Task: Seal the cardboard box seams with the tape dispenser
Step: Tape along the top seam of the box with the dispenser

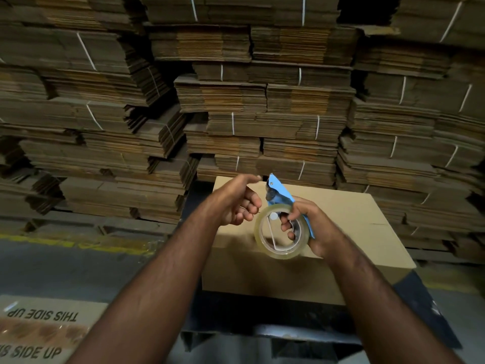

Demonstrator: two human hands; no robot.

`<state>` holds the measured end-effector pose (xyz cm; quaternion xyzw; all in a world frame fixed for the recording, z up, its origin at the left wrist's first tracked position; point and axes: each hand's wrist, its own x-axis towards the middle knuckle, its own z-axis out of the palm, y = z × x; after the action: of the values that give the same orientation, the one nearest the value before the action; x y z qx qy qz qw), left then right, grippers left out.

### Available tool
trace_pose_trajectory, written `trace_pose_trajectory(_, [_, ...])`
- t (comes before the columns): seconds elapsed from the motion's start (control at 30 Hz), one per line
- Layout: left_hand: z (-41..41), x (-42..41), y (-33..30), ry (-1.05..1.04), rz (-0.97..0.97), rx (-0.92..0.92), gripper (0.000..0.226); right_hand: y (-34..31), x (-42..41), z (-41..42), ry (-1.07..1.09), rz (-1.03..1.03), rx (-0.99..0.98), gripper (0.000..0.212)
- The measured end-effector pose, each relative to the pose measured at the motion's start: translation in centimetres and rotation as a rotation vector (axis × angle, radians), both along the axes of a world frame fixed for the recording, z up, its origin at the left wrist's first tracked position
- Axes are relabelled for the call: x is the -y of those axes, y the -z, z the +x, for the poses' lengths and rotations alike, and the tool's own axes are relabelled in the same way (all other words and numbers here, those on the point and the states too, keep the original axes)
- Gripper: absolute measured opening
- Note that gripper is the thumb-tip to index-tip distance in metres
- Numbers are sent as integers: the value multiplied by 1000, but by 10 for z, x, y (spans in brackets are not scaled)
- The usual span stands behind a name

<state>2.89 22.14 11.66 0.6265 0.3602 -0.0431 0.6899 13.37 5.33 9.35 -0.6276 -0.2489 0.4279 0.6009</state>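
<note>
Right hand point(312, 227) grips blue tape dispenser point(282, 203) — clear glossy roll — above cardboard box point(349, 219).

Cardboard box point(341, 214) atop dark platform point(420, 306); printed carton point(39, 329) on floor point(78, 269).

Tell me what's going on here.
A person stands over a closed cardboard box, holding a blue tape dispenser with a roll of clear tape in the right hand. The left hand is beside the dispenser's front end, fingers curled, apparently picking at the tape end. No tape is visibly on the box yet. Bundled stacks of flattened cardboard fill the background.
</note>
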Motion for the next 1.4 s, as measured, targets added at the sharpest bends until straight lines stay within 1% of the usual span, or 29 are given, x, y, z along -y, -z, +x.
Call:
trace_pose_trajectory(0.07, [4, 0, 0, 12, 12, -17, 49, -4, 0, 2, -16, -10, 56, 34])
trace_pose_trajectory(0.13, [6, -1, -2, 6, 12, -22, 42, -8, 0, 3, -35, -19, 92, 30])
trace_pose_trajectory(0.27, [10, -3, -6, 25, -19, -4, 48, -9, 3, 7, -44, -20, 112, 31])
trace_pose_trajectory(0.33, [12, -1, -7, 30, -10, 1, 47, -9, 5, 10, -42, -27, 115, 34])
trace_pose_trajectory(0.4, [14, 2, -7, 21, 1, 12, 41, -8, 6, 13, -40, -35, 124, 37])
trace_pose_trajectory(0.5, [17, 6, -8, -11, 28, 40, 25, -7, 7, 15, -41, -35, 133, 38])
trace_pose_trajectory(0.57, [18, 8, -9, -21, 48, 54, 20, -6, 9, 17, -42, -33, 128, 37])
trace_pose_trajectory(0.83, [24, 8, -19, -2, 131, 100, 25, -11, 18, 30, -84, 11, 204, 35])
trace_pose_trajectory(0.97, [25, 12, -20, -17, 106, 139, 26, -14, 20, 34, -104, -4, 285, 45])
trace_pose_trajectory(1.07, [21, 12, -25, -27, 58, 188, 27, -18, 20, 39, -149, -29, 422, 47])
trace_pose_trajectory(1.13, [18, 10, -31, -8, 106, 223, 26, -26, 20, 45, -149, -51, 603, 52])
trace_pose_trajectory(1.23, [10, 10, -43, -3, 332, 222, 24, -42, 29, 63, -193, -106, 999, 57])
trace_pose_trajectory(1.27, [6, 11, -46, -33, 421, 224, 25, -46, 35, 71, -217, -118, 1094, 57])
trace_pose_trajectory(1.4, [1, 16, -55, -178, 666, 229, 29, -54, 50, 103, -278, -105, 1293, 57])
